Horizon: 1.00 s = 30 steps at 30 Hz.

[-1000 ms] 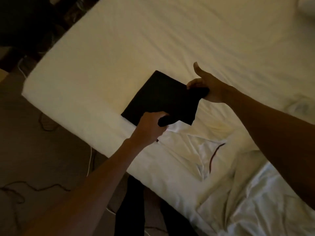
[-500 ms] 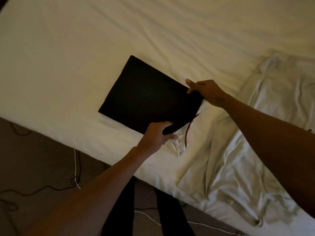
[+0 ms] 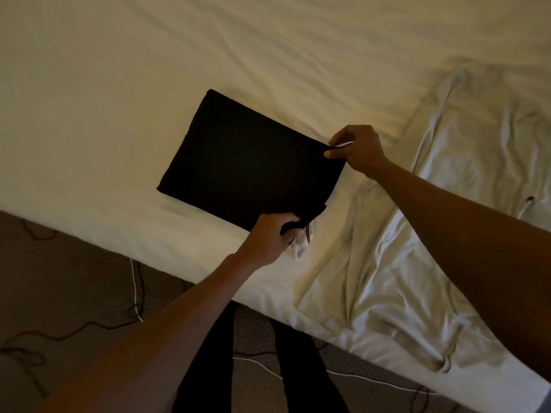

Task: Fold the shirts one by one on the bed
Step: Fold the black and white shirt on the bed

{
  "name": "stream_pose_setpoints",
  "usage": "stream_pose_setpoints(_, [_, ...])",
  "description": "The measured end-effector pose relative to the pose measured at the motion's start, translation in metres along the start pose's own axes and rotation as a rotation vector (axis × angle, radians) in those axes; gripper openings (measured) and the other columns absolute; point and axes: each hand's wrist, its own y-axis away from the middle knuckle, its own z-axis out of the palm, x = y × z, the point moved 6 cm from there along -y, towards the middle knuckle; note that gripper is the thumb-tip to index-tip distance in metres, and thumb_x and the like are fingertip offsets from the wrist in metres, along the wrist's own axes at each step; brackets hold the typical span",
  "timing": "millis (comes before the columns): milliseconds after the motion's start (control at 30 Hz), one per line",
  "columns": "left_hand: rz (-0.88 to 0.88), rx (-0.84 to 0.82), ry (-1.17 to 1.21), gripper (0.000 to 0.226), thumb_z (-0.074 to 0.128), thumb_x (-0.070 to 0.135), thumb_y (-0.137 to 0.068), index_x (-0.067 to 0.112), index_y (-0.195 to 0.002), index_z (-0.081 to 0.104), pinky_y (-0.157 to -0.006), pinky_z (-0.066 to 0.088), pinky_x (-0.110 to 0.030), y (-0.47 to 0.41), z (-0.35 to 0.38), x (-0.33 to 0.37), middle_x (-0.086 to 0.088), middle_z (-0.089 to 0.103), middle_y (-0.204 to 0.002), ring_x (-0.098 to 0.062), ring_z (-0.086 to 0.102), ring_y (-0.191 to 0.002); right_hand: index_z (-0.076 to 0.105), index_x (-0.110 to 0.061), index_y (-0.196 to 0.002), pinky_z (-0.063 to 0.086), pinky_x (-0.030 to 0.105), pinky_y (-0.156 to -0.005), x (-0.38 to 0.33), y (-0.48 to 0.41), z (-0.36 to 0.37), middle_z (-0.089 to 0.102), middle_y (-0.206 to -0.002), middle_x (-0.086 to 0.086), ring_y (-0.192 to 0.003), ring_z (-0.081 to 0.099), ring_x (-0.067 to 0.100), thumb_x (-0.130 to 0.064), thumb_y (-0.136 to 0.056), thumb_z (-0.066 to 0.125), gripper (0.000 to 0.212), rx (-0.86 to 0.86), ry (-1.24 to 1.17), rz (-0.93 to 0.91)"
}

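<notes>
2 hands (image 3: pixel 268 238) (image 3: pixel 357 149) on black shirt (image 3: pixel 247 162)

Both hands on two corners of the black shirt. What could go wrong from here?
1. The left hand and right hand pinch only two corners of the folded shirt; lifted or dragged, its layers may slip open.
2. A white cloth bunches right under the left hand's grip and could get pulled along.
3. The shirt lies close to the edge of the bed; a tug that way might drop it to the floor.
</notes>
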Motion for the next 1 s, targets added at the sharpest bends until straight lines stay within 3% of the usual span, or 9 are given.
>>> stream_pose_setpoints(133, [-0.013, -0.078, -0.131, 0.030, 0.064, 0.030, -0.096, 0.015, -0.121, 0.066, -0.078, 0.049, -0.022, 0.001, 0.016, 0.001, -0.002, 0.066, -0.104, -0.012, 0.064, -0.091, 0.070, -0.009, -0.082, 0.054, 0.033, -0.076, 0.003, 0.003, 0.002, 0.072, -0.089, 0.011, -0.086, 0.068, 0.023, -0.020, -0.066, 0.090, 0.027, 0.089, 0.057, -0.026])
stream_pose_setpoints(267, [0.004, -0.186, -0.175, 0.054, 0.062, 0.046, -0.095, 0.013, -0.138, 0.056, -0.077, 0.045, -0.025, 0.012, 0.032, 0.007, 0.003, 0.054, -0.108, -0.008, 0.053, -0.088, 0.065, -0.011, -0.095, 0.041, 0.030, -0.073, 0.006, 0.002, 0.006, 0.064, -0.096, 0.007, -0.089, 0.057, 0.022, -0.036, -0.080, 0.080, 0.033, 0.061, 0.317, -0.019])
stream_pose_setpoints(400, [0.248, -0.100, -0.417, 0.050, 0.066, 0.050, -0.089, 0.017, -0.126, 0.063, -0.087, 0.044, -0.034, 0.026, 0.033, 0.012, 0.000, 0.055, -0.117, -0.018, 0.050, -0.106, 0.056, -0.009, -0.115, 0.040, 0.036, -0.081, 0.007, 0.003, 0.013, 0.060, -0.116, 0.015, -0.107, 0.055, 0.032, -0.034, -0.091, 0.068, 0.037, -0.003, 0.416, -0.087])
stream_pose_setpoints(533, [0.306, -0.121, -0.614, 0.059, 0.083, 0.047, -0.069, 0.028, -0.122, 0.063, -0.093, 0.040, -0.047, 0.031, 0.037, -0.002, -0.004, 0.049, -0.134, -0.026, 0.043, -0.126, 0.050, -0.010, -0.117, 0.038, 0.033, -0.074, 0.006, 0.009, 0.024, 0.063, -0.107, 0.014, -0.092, 0.056, 0.028, -0.040, -0.096, 0.060, 0.038, -0.081, 0.362, -0.081])
stream_pose_setpoints(633, [0.307, -0.113, -0.666, 0.058, 0.088, 0.026, -0.066, 0.030, -0.120, 0.065, -0.082, 0.047, -0.048, 0.029, 0.037, -0.007, -0.005, 0.052, -0.134, -0.027, 0.043, -0.124, 0.046, -0.009, -0.120, 0.040, 0.032, -0.069, 0.009, 0.012, 0.026, 0.060, -0.097, 0.011, -0.084, 0.056, 0.025, -0.047, -0.096, 0.056, 0.046, -0.132, 0.281, -0.031])
stream_pose_setpoints(733, [0.315, -0.092, -0.674, 0.062, 0.087, 0.014, -0.069, 0.028, -0.124, 0.062, -0.079, 0.051, -0.047, 0.022, 0.037, -0.010, -0.007, 0.052, -0.133, -0.027, 0.042, -0.123, 0.042, -0.012, -0.125, 0.041, 0.028, -0.061, 0.008, 0.012, 0.027, 0.058, -0.095, 0.010, -0.078, 0.057, 0.022, -0.039, -0.096, 0.060, 0.044, -0.222, 0.260, -0.037])
stream_pose_setpoints(900, [0.343, -0.062, -0.614, 0.054, 0.074, 0.004, -0.081, 0.018, -0.131, 0.058, -0.081, 0.053, -0.045, 0.011, 0.034, -0.016, -0.012, 0.054, -0.134, -0.032, 0.050, -0.120, 0.041, -0.018, -0.119, 0.047, 0.035, -0.068, 0.002, 0.013, 0.026, 0.061, -0.088, 0.014, -0.074, 0.059, 0.023, -0.027, -0.096, 0.062, 0.033, -0.279, 0.138, -0.059])
stream_pose_setpoints(1000, [0.206, -0.070, -0.324, 0.034, 0.063, 0.006, -0.091, 0.012, -0.125, 0.061, -0.078, 0.048, -0.032, 0.004, 0.017, -0.008, -0.011, 0.064, -0.118, -0.026, 0.057, -0.105, 0.051, -0.016, -0.108, 0.044, 0.024, -0.062, -0.008, 0.017, 0.024, 0.057, -0.088, 0.007, -0.068, 0.052, 0.014, -0.018, -0.096, 0.061, 0.016, -0.304, 0.060, -0.070])
